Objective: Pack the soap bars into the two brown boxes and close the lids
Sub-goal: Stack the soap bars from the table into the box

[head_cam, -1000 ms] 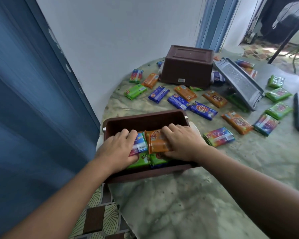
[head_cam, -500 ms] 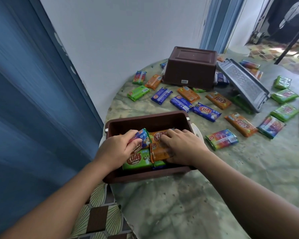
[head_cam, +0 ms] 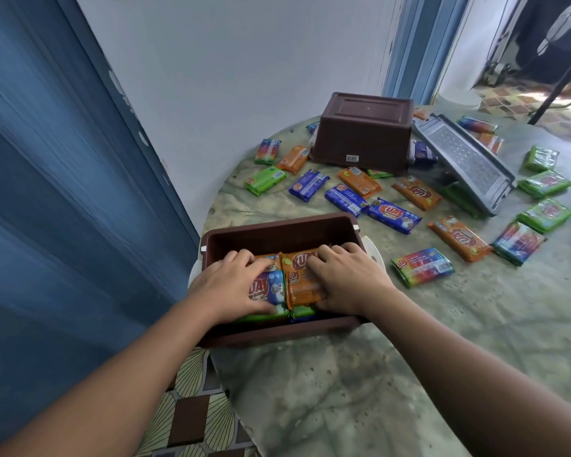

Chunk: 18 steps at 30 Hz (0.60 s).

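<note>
Open brown box (head_cam: 277,234) holds wrapped soap bars (head_cam: 302,278); left hand (head_cam: 231,286) and right hand (head_cam: 346,282) press flat on them, gripping nothing. A second brown box (head_cam: 363,133) sits upside down behind.

Brown box (head_cam: 277,234), orange soap bar (head_cam: 302,285) (green marbled table (head_cam: 343,390)).

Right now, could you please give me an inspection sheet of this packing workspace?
Surface: round marbled green table, partly covered with loose bars.
Job's things: open brown box near the table edge, holding soap bars; second brown box upside down at the back; grey lid propped at a tilt; wrapped soap bars scattered across the table.
Clutter: nothing seen.
Hands: left hand and right hand press on bars inside the open box.
Cables: nothing seen.
Surroundings: blue door, white wall, patterned floor.
</note>
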Tool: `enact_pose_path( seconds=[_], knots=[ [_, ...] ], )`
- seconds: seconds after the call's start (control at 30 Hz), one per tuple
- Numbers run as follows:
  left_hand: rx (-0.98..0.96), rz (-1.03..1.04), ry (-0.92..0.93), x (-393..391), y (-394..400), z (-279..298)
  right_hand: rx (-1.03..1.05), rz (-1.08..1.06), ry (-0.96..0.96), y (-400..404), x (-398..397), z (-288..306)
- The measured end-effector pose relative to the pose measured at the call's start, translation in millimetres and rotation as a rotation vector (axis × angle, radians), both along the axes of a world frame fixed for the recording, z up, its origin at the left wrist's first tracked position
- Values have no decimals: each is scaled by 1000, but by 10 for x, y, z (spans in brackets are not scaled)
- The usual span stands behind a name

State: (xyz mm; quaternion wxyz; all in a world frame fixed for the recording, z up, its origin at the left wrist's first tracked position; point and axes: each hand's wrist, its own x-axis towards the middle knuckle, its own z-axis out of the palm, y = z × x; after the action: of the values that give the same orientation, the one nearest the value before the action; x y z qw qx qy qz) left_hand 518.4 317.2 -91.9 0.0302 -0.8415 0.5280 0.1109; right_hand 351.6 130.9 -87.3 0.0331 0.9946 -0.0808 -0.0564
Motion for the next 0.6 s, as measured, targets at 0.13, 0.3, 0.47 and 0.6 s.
enact_pose_path(
  seconds=[0.13,0.3,0.47,0.6],
  knots=[
    [34,-78,-67,-15,-3,-59,-5,2,6,0,3,-6],
    [35,-140,-38,-51,33,-21,2,4,11,-3,7,1],
    [52,-143,-15,-74,24,-14,7,1,14,-7,0,7],
    [37,-150,-41,-82,35,-28,7,3,19,-2,6,7]
  ],
)
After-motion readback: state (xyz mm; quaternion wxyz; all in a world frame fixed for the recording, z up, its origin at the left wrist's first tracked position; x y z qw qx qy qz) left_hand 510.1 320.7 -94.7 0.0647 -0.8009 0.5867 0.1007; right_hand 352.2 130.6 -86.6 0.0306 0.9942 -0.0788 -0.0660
